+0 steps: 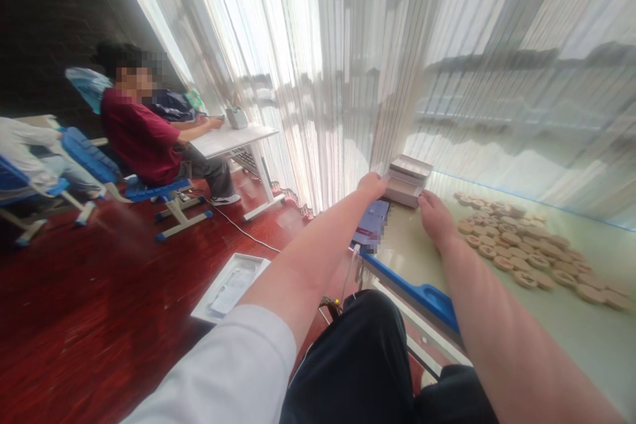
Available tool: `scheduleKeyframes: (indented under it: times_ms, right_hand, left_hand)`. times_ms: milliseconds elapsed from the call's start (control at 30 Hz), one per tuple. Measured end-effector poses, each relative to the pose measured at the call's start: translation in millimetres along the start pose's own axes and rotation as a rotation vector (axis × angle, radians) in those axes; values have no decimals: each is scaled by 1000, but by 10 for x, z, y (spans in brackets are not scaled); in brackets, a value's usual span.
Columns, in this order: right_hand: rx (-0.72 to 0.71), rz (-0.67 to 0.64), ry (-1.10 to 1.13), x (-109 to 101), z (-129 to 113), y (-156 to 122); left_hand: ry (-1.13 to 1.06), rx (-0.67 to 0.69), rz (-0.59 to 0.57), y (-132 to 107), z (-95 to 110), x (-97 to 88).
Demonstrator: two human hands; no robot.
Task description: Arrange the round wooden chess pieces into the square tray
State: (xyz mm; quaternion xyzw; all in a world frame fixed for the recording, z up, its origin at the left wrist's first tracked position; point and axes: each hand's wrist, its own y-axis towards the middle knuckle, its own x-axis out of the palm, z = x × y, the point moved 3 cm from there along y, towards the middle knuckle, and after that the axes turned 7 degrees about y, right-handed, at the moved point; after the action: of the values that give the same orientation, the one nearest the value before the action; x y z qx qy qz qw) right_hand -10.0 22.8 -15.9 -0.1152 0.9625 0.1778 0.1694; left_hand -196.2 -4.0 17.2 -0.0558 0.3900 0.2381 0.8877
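Both my arms reach forward to a stack of flat grey boxes (408, 179) at the far left corner of the table (561, 324). My left hand (372, 184) presses against the stack's left side with its fingers curled around it. On the other side, my right hand (433, 213) rests on the tabletop, its fingertips touching the front right of the stack. A phone (371, 225) with a lit screen and a white cable lies on the table between my two hands.
Several round wooden game pieces (521, 248) lie spread over the table to the right. Sheer curtains hang behind. A white tray (229, 286) lies on the red floor at left. Further left a person in a dark red shirt (142, 139) sits at another white desk.
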Motion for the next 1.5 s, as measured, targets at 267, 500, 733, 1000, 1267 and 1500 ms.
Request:
scheduleKeyframes:
  times_ms: [267, 500, 733, 1000, 1267, 1500]
  right_hand:
    - [-20, 138, 65, -70, -92, -30]
    - [3, 315, 281, -219, -266, -125]
    - [99, 268, 474, -736, -300, -361]
    - [179, -70, 384, -1676, -203, -1004]
    - [211, -140, 218, -2096, 12, -1439]
    - [318, 64, 82, -2330, 80, -1100]
  left_hand:
    - [-209, -40, 183, -132, -5, 23]
    - [-494, -78, 222, -377, 142, -74]
    - [-426, 228, 30, -583, 560, 112]
    - [-103, 699, -266, -1033, 1185, 687]
    - [-123, 804, -135, -1466, 1515, 967]
    - [-426, 648, -274, -1440, 1624, 1136]
